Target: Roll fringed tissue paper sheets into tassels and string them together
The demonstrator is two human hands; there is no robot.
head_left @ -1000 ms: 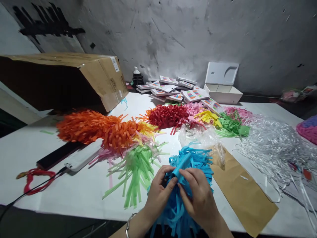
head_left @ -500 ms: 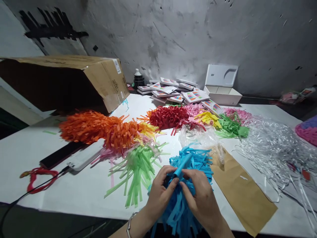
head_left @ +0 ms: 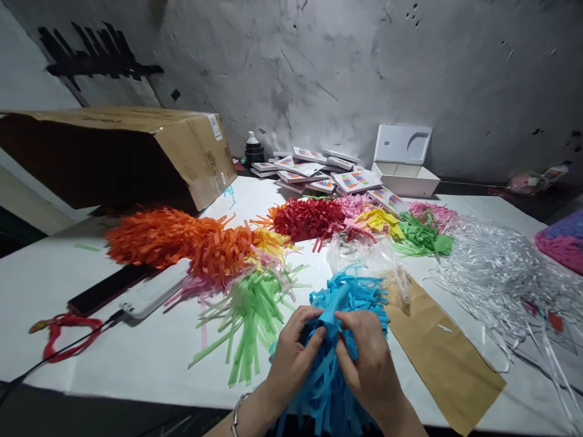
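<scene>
Blue fringed paper (head_left: 337, 298) was at the surface's (head_left: 136, 358) near edge; step judged: rolling its band. Left hand (head_left: 296, 346) pinched the rolled end; right hand (head_left: 368, 349), thumb and forefinger slightly parted, touched alongside, grip unclear. Next turn seemed to need even tension.

Grey wall (head_left: 337, 67) fills the back, from 10 round to 2 o'clock; rough, scuffed surface; scratches and a darker vertical stain near 12; small dark pits at 1, more chips between 2 and 3; black paint patch (head_left: 98, 64) at 10, brushy upright strokes off a horizontal bar; small black diamond mark (head_left: 175, 94) just inside it, between 10 and 11; paler wall section (head_left: 22, 67) farther out at 10; table (head_left: 136, 364) with white top spreads from 9 through 6 to 3; dark strip (head_left: 471, 189) between table and wall, at 3; dark floor area (head_left: 91, 413) below near edge, at 8, details murky; light cool, uneven; wall brightest low near 12 to 1, dimmer toward 3.
</scene>
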